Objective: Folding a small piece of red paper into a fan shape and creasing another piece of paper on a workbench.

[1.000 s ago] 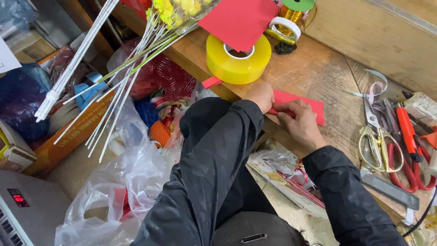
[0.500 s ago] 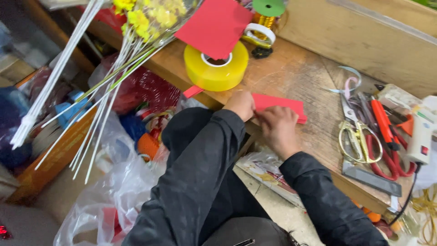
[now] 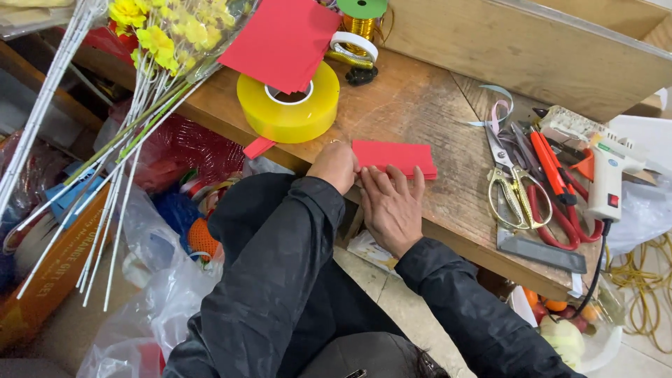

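Both hands met at a folded red paper [image 3: 395, 157] lying flat on the wooden workbench [image 3: 434, 105], close to its near edge. The left hand [image 3: 336, 165] was curled loosely, its knuckles up and its fingertips pressed against the paper's left end; whether it pinched the sheet could not be told. The right hand [image 3: 390, 204] lay flat and open, palm down, fingers stretched forward so that their tips rested on the paper's near edge. Black sleeves covered both arms. Just beyond the left hand stood a wide roll of yellow tape [image 3: 288, 105], with a larger red sheet [image 3: 280, 42] leaning across its top. Behind that were a smaller white tape roll [image 3: 353, 45] and a spool of gold wire with a green cap [image 3: 362, 15]. To the right of the paper, well apart from it, lay gold-handled scissors [image 3: 516, 190], red-handled scissors [image 3: 553, 210], a white glue gun [image 3: 607, 178] and a metal ruler [image 3: 542, 250]. On the left, yellow artificial flowers [image 3: 150, 35] with long stems overhung the bench edge, above plastic bags [image 3: 140, 308] on the floor.
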